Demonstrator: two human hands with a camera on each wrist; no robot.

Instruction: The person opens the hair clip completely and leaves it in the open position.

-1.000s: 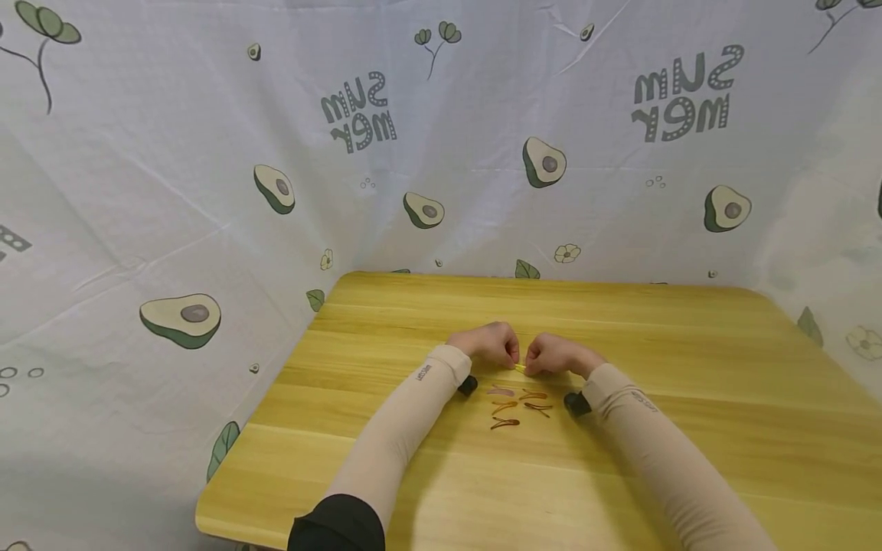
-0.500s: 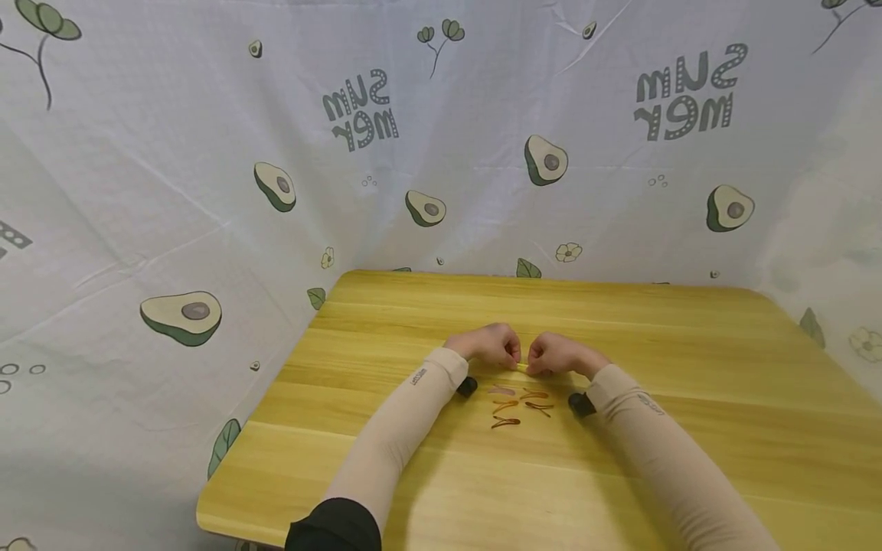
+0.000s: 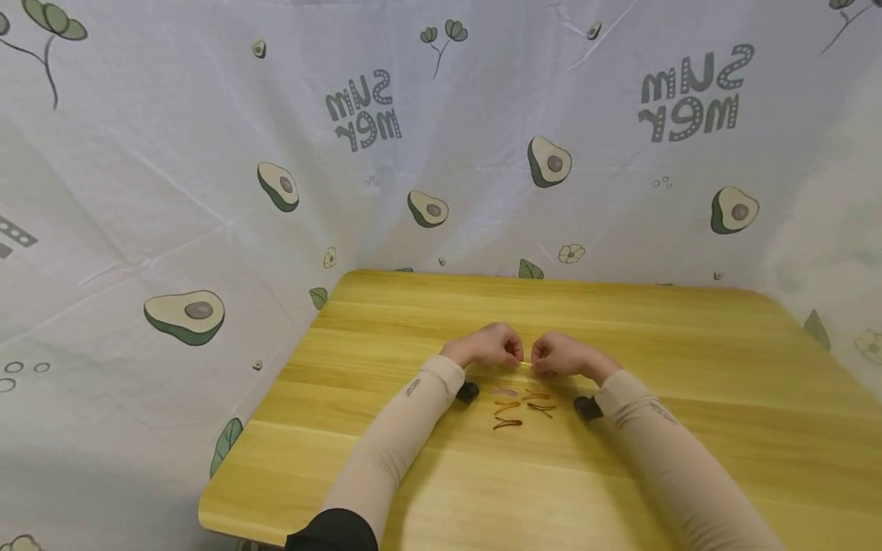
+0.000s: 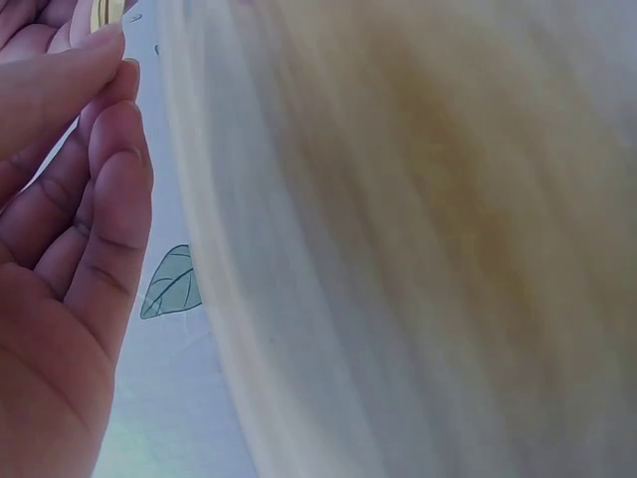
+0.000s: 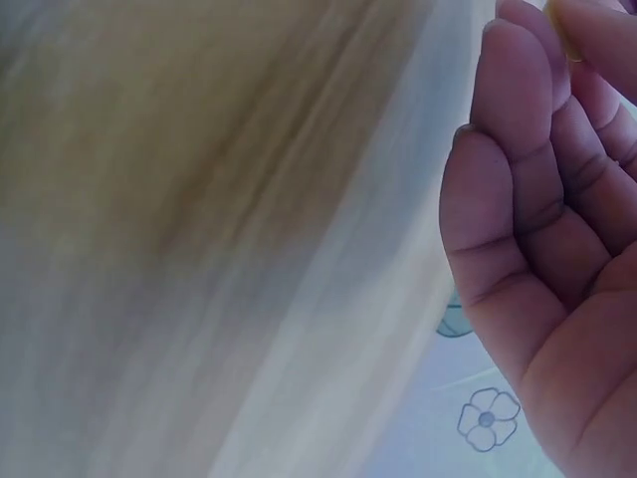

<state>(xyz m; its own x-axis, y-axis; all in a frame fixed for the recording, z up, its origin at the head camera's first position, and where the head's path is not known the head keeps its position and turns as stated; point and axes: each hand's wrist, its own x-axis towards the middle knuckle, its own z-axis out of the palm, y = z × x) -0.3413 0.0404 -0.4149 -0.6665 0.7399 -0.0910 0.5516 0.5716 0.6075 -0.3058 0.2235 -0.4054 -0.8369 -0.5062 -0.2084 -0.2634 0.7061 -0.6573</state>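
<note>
Over the middle of the table, my left hand and right hand face each other, fingertips close together. Between them stretches a slim yellow hair clip, one end pinched by each hand. In the left wrist view the clip shows at the top edge beside the thumb; my fingers hide much of it. Just in front of the hands several hair clips lie on the wood: a lilac one, an amber one, an orange one, a brown one and a dark brown one.
The wooden table has rounded corners, its left edge angling toward me. A white cloth printed with avocados hangs behind and along the sides. Black wrist devices sit under both cuffs, on either side of the clips.
The head view shifts slightly. Both hands keep their pinch on the yellow clip, with barely any movement. The clips on the table stay in their places.
</note>
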